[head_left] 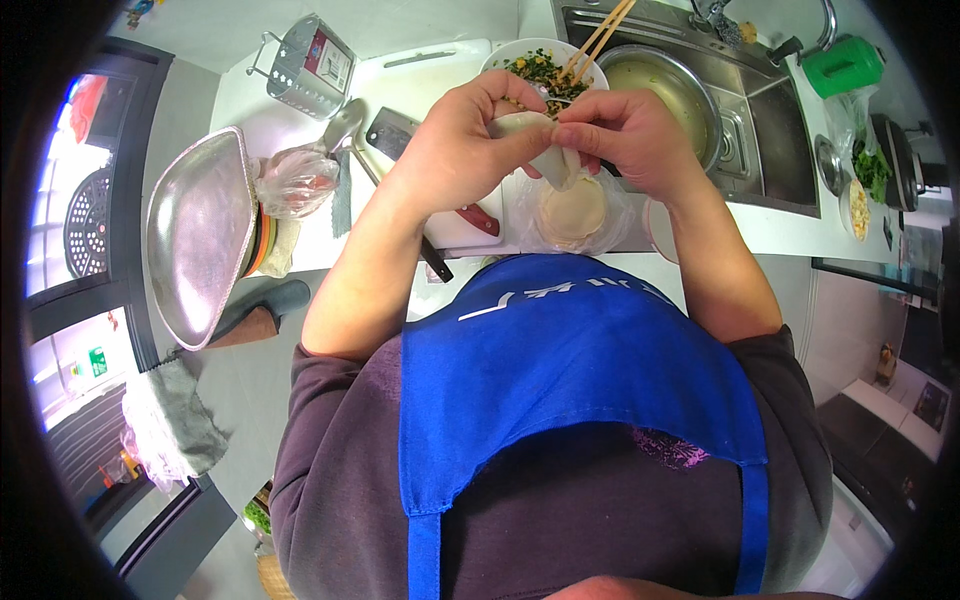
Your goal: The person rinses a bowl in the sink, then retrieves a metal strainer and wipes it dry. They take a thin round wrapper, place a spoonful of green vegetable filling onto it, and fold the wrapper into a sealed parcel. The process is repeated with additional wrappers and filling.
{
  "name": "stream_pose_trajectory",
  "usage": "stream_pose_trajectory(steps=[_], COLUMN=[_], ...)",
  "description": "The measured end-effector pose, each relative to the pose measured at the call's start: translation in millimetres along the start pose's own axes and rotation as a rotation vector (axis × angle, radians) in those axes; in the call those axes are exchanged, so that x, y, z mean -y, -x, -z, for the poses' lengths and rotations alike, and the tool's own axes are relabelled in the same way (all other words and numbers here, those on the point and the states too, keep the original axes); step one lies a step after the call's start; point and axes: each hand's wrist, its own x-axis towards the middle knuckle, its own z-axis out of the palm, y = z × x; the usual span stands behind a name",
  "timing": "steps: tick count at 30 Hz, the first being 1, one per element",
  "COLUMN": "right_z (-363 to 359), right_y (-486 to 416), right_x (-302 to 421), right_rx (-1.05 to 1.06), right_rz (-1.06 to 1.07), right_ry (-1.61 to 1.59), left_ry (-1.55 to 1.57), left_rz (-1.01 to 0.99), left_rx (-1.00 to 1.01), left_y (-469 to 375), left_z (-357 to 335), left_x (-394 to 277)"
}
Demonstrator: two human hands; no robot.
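A folded dumpling [556, 163] is held up between my two hands, its pale wrapper bent over into a half-round. My left hand [480, 139] cradles it, with the thumb lying along its side. The thumb and forefinger of my right hand [622, 135] pinch its edge. Below the hands lies a stack of round dough wrappers [573, 210] on a clear plastic bag [619, 225]. Behind them stands a white bowl [493, 58] of chopped green and brown filling [536, 69], partly hidden by my fingers. Wooden chopsticks [600, 37] lean in the bowl.
A metal basin [709, 97] of cloudy liquid stands by the steel sink [780, 142]. Left of my hands, a cleaver [390, 131] and a red-handled knife [478, 219] lie on the white cutting board [367, 82]. A perforated utensil holder [304, 67] and a large metal tray [199, 232] are farther left.
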Motion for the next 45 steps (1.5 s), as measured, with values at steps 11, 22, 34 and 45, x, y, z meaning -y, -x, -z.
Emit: stream_pose_trajectory(steps=[11, 22, 34, 45], right_z=[2, -3, -6, -4], right_y=[3, 7, 9, 6], right_x=[-1, -4, -5, 1], right_rx=[-0.130, -0.117, -0.185, -0.083], right_rz=[0.040, 0.070, 0.140, -0.004], right_ry=[-0.089, 0.104, 0.069, 0.059], left_ry=[-0.030, -0.079, 0.002, -0.011], left_rz=[-0.058, -0.023, -0.033, -0.008], left_rx=[-0.042, -0.021, -0.026, 0.043], left_y=[-2, 3, 3, 4], left_z=[5, -4, -1, -2], left_x=[9, 4, 5, 4])
